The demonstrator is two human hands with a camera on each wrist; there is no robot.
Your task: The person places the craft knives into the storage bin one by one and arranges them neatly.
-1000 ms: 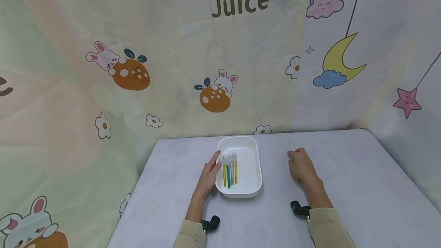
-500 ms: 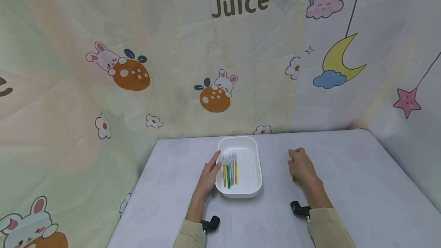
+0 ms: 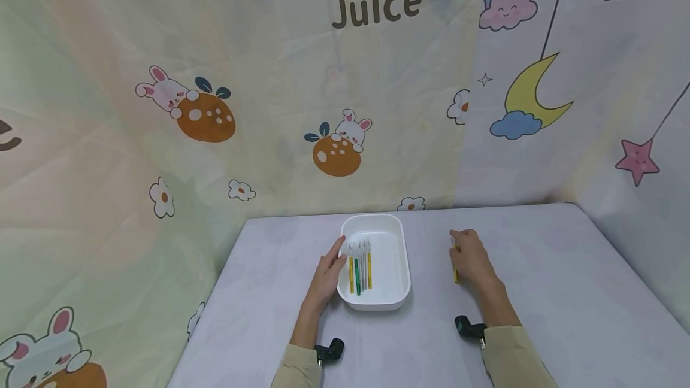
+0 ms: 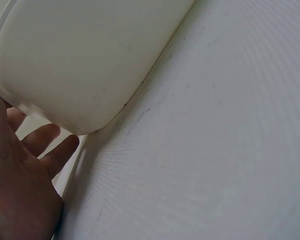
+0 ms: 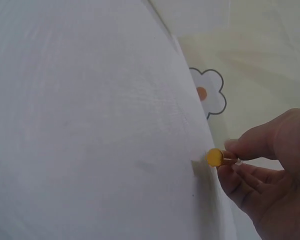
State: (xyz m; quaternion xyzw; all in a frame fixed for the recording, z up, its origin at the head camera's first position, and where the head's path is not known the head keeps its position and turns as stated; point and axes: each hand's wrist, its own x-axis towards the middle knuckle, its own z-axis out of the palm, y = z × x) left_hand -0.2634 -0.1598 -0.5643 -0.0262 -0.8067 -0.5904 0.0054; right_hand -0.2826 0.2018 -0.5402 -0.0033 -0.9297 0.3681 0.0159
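Observation:
A white tray [image 3: 390, 268] stands on the table, with my left hand [image 3: 325, 274] at its left side. The thumb and index finger reach over the rim; in the left wrist view other fingers [image 4: 61, 154] touch the outer wall. Inside the tray's left half lie several slim pen-like sticks [image 3: 360, 268] in a row, with yellow, green and silvery lower parts and pale pointed tops. To the right of the tray, my right hand [image 3: 472, 256] pinches a slim yellow pen-like stick [image 3: 456, 275]. Its round yellow end [image 5: 214, 157] faces the right wrist camera; my fingers hide its middle.
A white cloth covers the table [image 3: 399, 346]. Behind its far edge hangs a printed backdrop [image 3: 269, 106] with rabbits, flowers and a moon. Black wrist cameras [image 3: 330, 350] sit at both sleeves.
The yellow stick in my right hand has turned, its lower end moving left, and more of it shows. My left hand and the tray have stayed put.

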